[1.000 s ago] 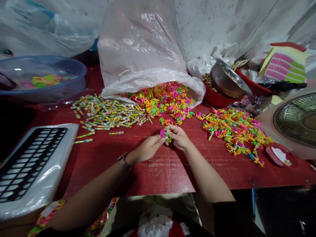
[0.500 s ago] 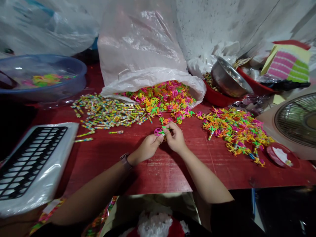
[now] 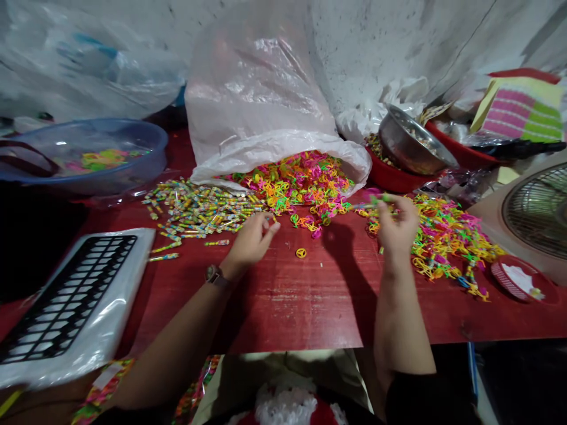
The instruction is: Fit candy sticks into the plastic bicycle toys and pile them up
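My left hand (image 3: 250, 243) is beside the right end of a pile of small printed candy-like tubes (image 3: 204, 203). Its thumb and forefinger stand apart, and I see nothing held between them. My right hand (image 3: 398, 227) is raised at the left side of a heap of bright plastic pieces joined with tubes (image 3: 443, 230). Pinched in its fingers is a small plastic toy (image 3: 374, 199) with pink and green parts and a thin tube, blurred by motion. A single yellow plastic ring (image 3: 301, 253) lies on the red table (image 3: 283, 301) between my hands.
A white sack (image 3: 266, 88) spills loose coloured plastic pieces (image 3: 310, 183) at the back. On the left are a blue basin (image 3: 146, 159) and a bagged black rack (image 3: 75, 289). A steel bowl (image 3: 411, 141), a fan (image 3: 538, 206) and a small red basket (image 3: 509, 280) stand right.
My hands have parted from the middle. The right moved right with the toy towards the joined heap; the left moved slightly left towards the tubes. The yellow ring now shows on the table.
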Demonstrator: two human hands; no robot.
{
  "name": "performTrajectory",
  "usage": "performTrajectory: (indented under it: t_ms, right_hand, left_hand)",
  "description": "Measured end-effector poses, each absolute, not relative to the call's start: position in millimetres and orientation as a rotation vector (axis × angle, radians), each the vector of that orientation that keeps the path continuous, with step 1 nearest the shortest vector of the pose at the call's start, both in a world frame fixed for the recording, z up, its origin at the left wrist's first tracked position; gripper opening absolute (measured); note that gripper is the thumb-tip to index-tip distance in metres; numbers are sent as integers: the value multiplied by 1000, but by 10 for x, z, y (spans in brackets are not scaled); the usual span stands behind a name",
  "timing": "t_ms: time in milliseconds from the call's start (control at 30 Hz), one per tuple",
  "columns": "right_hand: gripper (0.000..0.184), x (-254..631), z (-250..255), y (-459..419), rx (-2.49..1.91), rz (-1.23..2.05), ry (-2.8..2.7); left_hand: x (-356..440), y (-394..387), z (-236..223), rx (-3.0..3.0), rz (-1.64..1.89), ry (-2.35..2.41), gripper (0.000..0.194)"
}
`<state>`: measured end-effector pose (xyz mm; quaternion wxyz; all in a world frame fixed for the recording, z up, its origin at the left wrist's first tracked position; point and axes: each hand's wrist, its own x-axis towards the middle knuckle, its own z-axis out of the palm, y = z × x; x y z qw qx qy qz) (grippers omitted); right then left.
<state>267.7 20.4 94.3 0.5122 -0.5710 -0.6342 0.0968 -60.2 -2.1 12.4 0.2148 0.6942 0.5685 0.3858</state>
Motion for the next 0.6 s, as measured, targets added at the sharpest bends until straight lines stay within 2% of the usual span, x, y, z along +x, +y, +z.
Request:
performTrajectory:
  t_ms: [67,133,267,333,400,533,600]
  right_hand:
    - [29,2945,1003,246,-1517,-197,-1312]
    - [32,2958,924,302,-1551,-341,-1305]
    - [28,2440,506,417,-1541,109,-1902]
    - [37,2154,304,439,-1624,278,-2098]
    - [44,1960,179,427,-1689,320,-2185]
    - [31,1842,157,356,-1744,386,-2211]
    - [34,1864,190,336,-1733,419,-2185]
  left_hand:
    - [-738,100,95,2033,941,1997,37]
    - [-780,182,37,2129,696,2150,35]
    - [-670,207,-52,2266,392,2112,29]
    - [-603,163,-63,2302,305,2090,27]
    - [-556,99,-60,2323,220,2080,28]
    - [-499,-16,-35,2299,93,2117,30]
    - [-486,-49,-16,2258,60,2129,33]
